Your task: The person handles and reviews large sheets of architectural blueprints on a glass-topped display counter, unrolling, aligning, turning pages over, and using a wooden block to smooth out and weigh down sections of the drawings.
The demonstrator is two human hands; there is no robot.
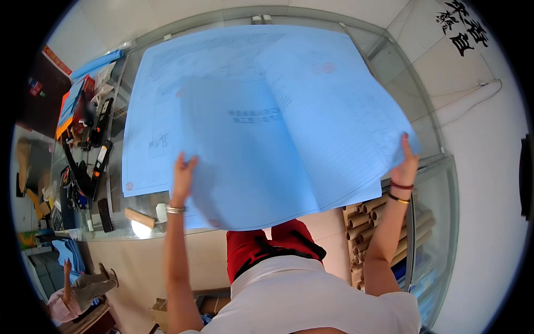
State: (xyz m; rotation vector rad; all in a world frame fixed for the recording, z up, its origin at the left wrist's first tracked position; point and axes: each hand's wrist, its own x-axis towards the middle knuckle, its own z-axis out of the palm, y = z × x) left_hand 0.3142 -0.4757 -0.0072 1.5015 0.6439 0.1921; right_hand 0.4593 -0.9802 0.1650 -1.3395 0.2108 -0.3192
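Large blue blueprint sheets with faint line drawings and small round red stamps lie across a glass-topped counter. One big blueprint sheet is lifted and bowed toward me, its right part curling over. At its right edge my right hand closes on the paper, a finger stretched along the top side. My left hand is at the sheet's left edge, thumb and fingers apart; whether it touches the paper is hard to make out. Bracelets circle both wrists.
Black handheld tools, orange folders and a blue roll crowd the counter's left end. A wooden block lies near its front edge. Cardboard tubes fill the glass case at right. Another person is at lower left.
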